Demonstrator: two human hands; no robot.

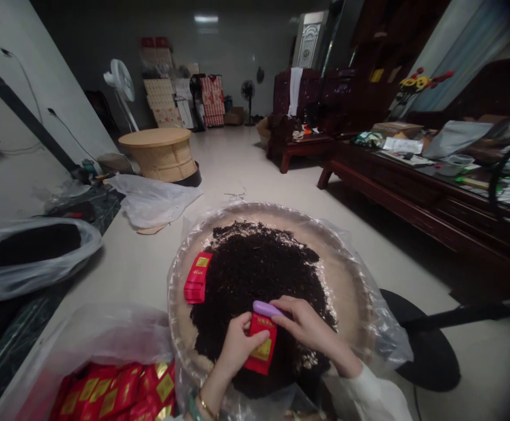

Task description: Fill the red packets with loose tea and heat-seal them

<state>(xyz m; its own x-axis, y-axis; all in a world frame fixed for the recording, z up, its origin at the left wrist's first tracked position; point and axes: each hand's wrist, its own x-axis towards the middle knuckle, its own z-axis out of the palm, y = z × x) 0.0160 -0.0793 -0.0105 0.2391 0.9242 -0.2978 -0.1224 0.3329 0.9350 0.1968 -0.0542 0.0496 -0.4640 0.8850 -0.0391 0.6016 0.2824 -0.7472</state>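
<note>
Packets (pixel 117 390) heaped in the plastic bag (pixel 110 330) seem done, a red stack (pixel 197 279) and many dark leaves (pixel 263 269) remain on the tray (pixel 346 280), and above them the left hand (pixel 237 342) pinches one pouch (pixel 264 352) while the right hand (pixel 305 321) grips a purple tool (pixel 265 309) at its top.

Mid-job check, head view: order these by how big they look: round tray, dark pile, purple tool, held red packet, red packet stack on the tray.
1. Round tray
2. Dark pile
3. Held red packet and red packet stack: too alike to rank
4. Purple tool, partly hidden
</note>
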